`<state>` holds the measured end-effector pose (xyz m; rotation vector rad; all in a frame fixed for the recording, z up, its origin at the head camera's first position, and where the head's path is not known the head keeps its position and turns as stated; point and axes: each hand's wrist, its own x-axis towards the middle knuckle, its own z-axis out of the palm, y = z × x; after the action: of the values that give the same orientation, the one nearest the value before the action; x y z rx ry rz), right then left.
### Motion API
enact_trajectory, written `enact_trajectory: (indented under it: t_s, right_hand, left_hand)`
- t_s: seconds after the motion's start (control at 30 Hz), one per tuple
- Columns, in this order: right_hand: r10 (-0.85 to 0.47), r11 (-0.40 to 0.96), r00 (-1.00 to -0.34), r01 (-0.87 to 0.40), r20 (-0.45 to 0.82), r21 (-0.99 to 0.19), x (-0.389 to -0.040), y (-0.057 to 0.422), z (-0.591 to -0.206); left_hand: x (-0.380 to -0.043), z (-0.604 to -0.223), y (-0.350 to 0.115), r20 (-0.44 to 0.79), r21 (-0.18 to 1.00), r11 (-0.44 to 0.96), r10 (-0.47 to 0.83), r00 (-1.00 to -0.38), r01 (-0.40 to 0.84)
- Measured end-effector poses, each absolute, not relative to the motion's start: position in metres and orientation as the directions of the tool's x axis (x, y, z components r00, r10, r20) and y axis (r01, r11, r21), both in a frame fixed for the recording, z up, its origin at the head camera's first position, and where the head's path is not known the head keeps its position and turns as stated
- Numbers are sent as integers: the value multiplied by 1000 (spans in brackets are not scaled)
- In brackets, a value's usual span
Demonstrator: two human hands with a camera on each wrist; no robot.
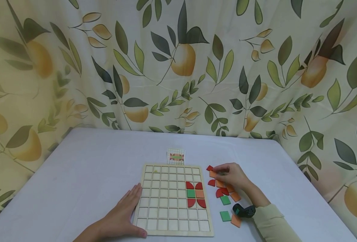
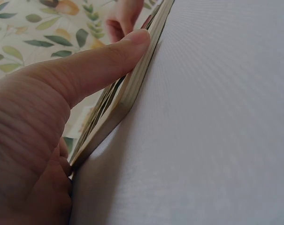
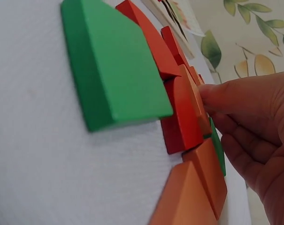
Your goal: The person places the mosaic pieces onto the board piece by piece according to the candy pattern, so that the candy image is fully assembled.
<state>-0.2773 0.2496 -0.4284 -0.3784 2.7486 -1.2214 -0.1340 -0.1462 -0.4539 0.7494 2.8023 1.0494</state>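
Note:
A wooden grid board [image 1: 166, 205] lies on the white table. Near its right edge sits a cluster of red quarter-round tiles around a green square [image 1: 191, 193] and an orange square [image 1: 200, 194]. My left hand [image 1: 133, 201] lies flat on the table against the board's left edge, its thumb [image 2: 109, 61] pressed along the board's rim [image 2: 132, 89]. My right hand [image 1: 219, 172] reaches into the loose tiles right of the board and pinches an orange tile [image 1: 213, 173]. In the right wrist view its fingertips [image 3: 212, 96] touch an orange tile's edge [image 3: 193, 89], beside a red tile [image 3: 181, 122] and a green tile [image 3: 109, 70].
A small pattern card [image 1: 176, 156] lies just behind the board. Loose tiles lie right of the board: red ones [image 1: 210, 167], green squares [image 1: 225, 215] and an orange one [image 1: 236, 220]. A leaf-print curtain [image 1: 178, 67] encloses the table at the back and both sides.

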Motion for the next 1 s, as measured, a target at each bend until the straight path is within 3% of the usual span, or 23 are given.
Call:
enact_trajectory:
  t_s: [0.67,1.0]
  right_hand:
    - [-305,569,-952,-175,-8,-803,-265,225,-424]
    - [-416,515,-908,-270,37,-814,-260,212,-426]
  left_hand:
    - [-133,-454,-145,111,635,651,456,-883,415]
    - [-133,-453,-144,115,631,653,454,-883,418]
